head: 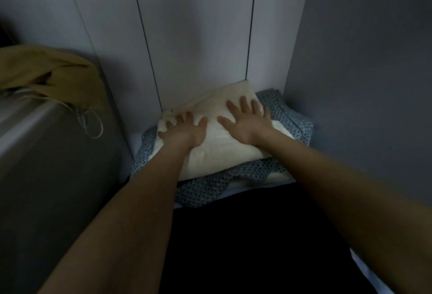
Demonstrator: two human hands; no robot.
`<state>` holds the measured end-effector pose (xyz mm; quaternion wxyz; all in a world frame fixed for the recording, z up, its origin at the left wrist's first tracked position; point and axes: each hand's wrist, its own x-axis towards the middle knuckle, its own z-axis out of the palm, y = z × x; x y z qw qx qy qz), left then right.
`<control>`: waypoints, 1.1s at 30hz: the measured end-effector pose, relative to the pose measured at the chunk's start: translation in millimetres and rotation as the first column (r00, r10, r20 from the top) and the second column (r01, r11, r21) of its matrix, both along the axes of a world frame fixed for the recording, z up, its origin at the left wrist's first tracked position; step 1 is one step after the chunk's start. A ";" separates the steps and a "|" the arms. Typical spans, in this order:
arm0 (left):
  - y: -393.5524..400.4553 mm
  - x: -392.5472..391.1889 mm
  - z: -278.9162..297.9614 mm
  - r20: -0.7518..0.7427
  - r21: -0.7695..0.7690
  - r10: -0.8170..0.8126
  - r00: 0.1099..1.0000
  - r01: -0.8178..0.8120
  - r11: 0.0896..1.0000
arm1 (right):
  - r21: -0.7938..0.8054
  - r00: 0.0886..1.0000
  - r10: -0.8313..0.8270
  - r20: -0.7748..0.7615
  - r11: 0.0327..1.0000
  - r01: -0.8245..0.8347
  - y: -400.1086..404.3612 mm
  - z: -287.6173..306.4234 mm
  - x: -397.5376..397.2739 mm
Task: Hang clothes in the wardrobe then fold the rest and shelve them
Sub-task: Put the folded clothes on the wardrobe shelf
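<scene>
Pressing down on a folded cream garment (222, 144), both hands lie flat with fingers spread and straight, gripping nothing: the left hand (184, 130) bears on the near-left part of the fold, the right hand (247, 120) on its far-right part. The cream garment sits on top of a folded blue knitted garment (271, 167), which in turn rests on the white wardrobe shelf (133, 139), set back against the panelled rear wall (198, 36) and close to the right side panel (362, 83). The stack is skewed: the cream piece lies at an angle to the shelf front, and the blue knit spreads past it on the front and right. Judged risk: the near edge of the blue knit appears to overhang the shelf front, so lifting the hands carelessly or dragging them back could pull the stack forward and undo the fold. Uneven pressure may also slide the cream piece off the knit. An olive-yellow garment (53, 76) with a pale cord (93, 123) lies loose on a grey surface (46, 153) to the left, apparently unfolded, so shelving looks unfinished. Lighting is dim; fabric details are uncertain.
</scene>
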<state>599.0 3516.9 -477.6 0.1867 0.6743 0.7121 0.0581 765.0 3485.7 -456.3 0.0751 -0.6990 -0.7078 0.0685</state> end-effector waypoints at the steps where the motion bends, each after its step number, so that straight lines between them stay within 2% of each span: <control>1: 0.1 -0.9 1.5 -0.011 -0.023 -0.011 1.000 0.011 1.000 | -0.062 1.000 -0.001 -0.019 0.998 -0.001 1.4 -8.0 1.6; 4: -5.9 0.7 9.0 -0.029 -0.002 -0.021 0.999 0.021 1.000 | -0.189 0.999 -0.015 -0.047 0.982 0.006 6.3 -12.7 6.1; 6: -17.9 5.1 19.2 -0.041 0.123 -0.026 0.999 0.031 0.992 | -0.247 0.999 -0.009 -0.037 0.969 0.000 7.0 -0.2 8.1; 8: -33.3 7.6 28.7 -0.129 0.296 -0.049 0.990 0.086 0.951 | -0.247 0.999 -0.010 -0.033 0.969 0.001 9.8 10.0 9.3; 10: -51.0 4.1 40.1 -0.200 0.316 -0.095 0.975 0.156 0.936 | -0.173 0.999 -0.019 -0.047 0.985 0.011 3.1 16.9 8.1; 13: -79.7 -12.1 49.4 -0.234 0.214 -0.125 0.964 0.177 0.961 | 0.071 0.990 -0.012 -0.141 0.997 0.022 -29.6 24.5 -5.0; 15: -103.0 -26.8 53.4 -0.230 0.198 -0.146 0.962 0.193 0.961 | 0.133 0.989 0.047 -0.143 0.991 -0.028 -65.2 32.5 -13.1; 18: -151.6 -46.6 68.1 -0.157 0.114 -0.181 0.971 0.200 0.973 | -0.031 0.981 0.147 -0.129 0.988 -0.152 -130.1 48.8 -24.1; 22: -231.7 -62.2 94.7 -0.061 -0.168 -0.173 0.983 0.160 0.973 | -0.227 0.971 0.120 -0.207 0.959 -0.167 -216.5 71.4 -47.3; 24: -278.1 -71.9 113.8 -0.128 -0.281 -0.135 0.983 0.094 0.955 | -0.365 0.973 0.186 -0.138 0.904 -0.224 -250.7 95.0 -58.7; 27: -334.5 -83.9 155.8 -0.097 -0.477 -0.190 0.977 0.122 0.870 | -0.546 0.958 0.274 -0.089 0.791 -0.277 -290.2 145.7 -74.5; 33: -446.4 -98.0 289.9 -0.190 -0.519 -0.164 0.968 0.043 0.854 | -0.592 0.898 0.438 -0.044 0.712 -0.377 -374.8 275.4 -120.6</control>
